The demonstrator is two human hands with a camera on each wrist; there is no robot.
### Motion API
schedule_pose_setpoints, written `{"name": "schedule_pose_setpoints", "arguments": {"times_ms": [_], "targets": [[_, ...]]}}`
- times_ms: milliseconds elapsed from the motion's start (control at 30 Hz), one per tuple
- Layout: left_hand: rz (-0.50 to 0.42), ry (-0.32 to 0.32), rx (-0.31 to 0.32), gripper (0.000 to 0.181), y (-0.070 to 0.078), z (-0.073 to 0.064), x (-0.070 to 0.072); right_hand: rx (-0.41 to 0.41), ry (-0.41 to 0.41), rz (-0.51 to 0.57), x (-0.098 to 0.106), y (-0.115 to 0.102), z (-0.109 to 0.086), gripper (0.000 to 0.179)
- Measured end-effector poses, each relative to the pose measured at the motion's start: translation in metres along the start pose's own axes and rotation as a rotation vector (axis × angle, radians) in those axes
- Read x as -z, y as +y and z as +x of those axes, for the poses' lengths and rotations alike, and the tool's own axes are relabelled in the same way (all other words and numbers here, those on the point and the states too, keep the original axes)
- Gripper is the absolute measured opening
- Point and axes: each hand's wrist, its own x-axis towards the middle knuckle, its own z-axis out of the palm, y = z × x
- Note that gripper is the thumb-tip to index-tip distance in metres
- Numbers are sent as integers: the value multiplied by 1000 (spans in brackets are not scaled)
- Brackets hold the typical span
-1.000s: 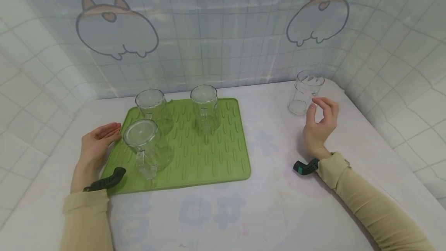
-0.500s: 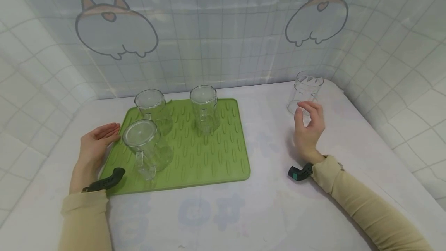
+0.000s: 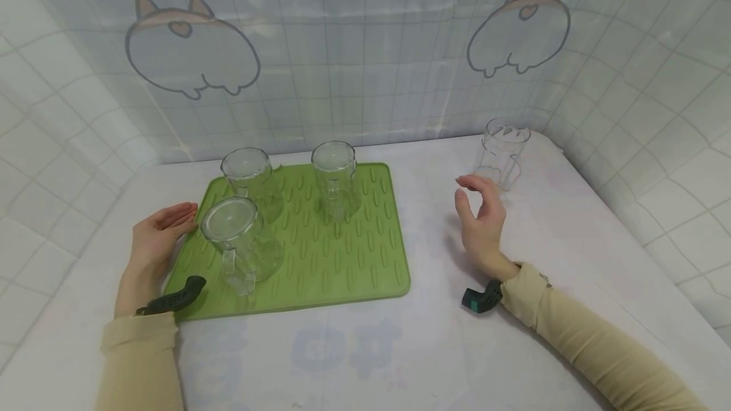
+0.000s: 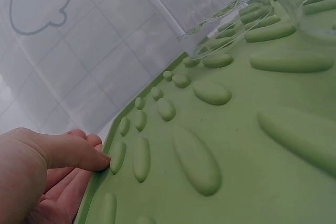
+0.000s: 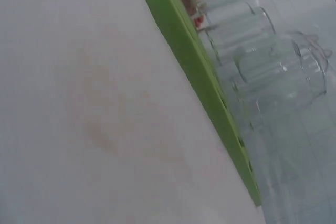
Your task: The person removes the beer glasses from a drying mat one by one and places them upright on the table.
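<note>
My left hand [image 3: 157, 236] lies at the left edge of a green ribbed drying mat [image 3: 342, 271]. Its fingers are nearly straight; in the left wrist view the thumb [image 4: 79, 152] touches the mat's rim. On the mat stand three clear glass mugs: one at the front left [image 3: 234, 224], one behind it [image 3: 248, 167], one at the back middle [image 3: 334, 163]. My right hand [image 3: 482, 227] hovers right of the mat, fingers and thumb curved apart, holding nothing. Behind it stands another glass mug [image 3: 505, 151], its lower part partly hidden by the fingers.
A white printed cloth [image 3: 342, 360] covers the table. Walls of pale checked curtain [image 3: 365, 68] rise at the back and both sides. Black wrist devices sit on the left wrist [image 3: 174, 297] and right wrist [image 3: 484, 297].
My right hand has moved left and slightly toward the front, away from the mug at the back right. My left hand, the mat and the mugs have stayed in place.
</note>
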Motion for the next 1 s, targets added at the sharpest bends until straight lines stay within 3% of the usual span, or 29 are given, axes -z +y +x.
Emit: {"name": "schedule_pose_setpoints", "arguments": {"times_ms": [267,467,800,1000], "targets": [[33,5,-2,54,-2,1,0,-91,-77,87,-13,-10,-12,19],[95,27,3,55,-1,1,0,-171,-97,133,-18,-1,-22,18],[14,7,-10,50,-1,1,0,-296,-132,176,-23,3,-33,18],[33,9,-10,53,2,0,-1,-321,-153,199,-30,-4,-37,17]]}}
